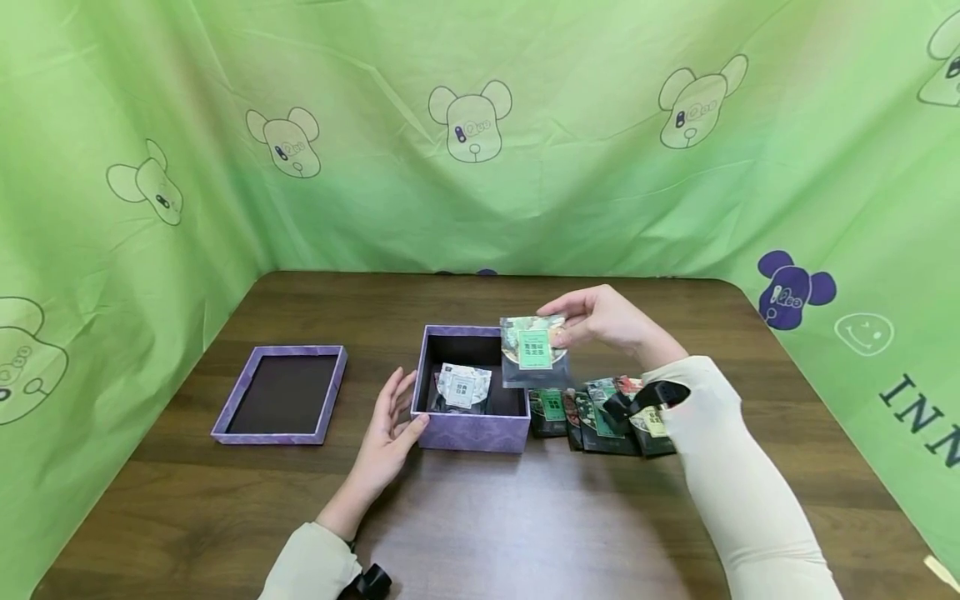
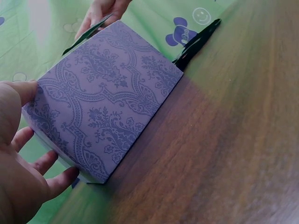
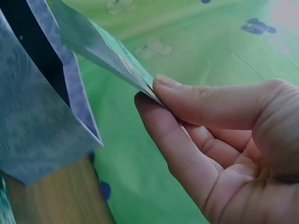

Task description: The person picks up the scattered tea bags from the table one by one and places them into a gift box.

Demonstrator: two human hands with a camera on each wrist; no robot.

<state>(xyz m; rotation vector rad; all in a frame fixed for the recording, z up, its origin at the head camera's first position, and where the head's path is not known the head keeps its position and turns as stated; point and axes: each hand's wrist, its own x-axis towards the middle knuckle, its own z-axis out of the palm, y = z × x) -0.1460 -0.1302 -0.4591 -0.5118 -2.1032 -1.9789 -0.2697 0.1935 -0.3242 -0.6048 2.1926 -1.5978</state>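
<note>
Pinching a green-labelled sachet (image 1: 534, 350) by its edge near mid-frame, apparently to leave its face uncovered, the right hand (image 1: 603, 323) holds it at the open purple box's (image 1: 472, 433) right rim. The left hand (image 1: 390, 429), fingers spread, touches the box's left side, probably steadying it; other sachets (image 1: 607, 429) lie right of centre, the lid (image 1: 285, 396) centre left.

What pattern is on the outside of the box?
Darker flowers and curly bands on light purple; the box shows it best in the left wrist view.
</note>
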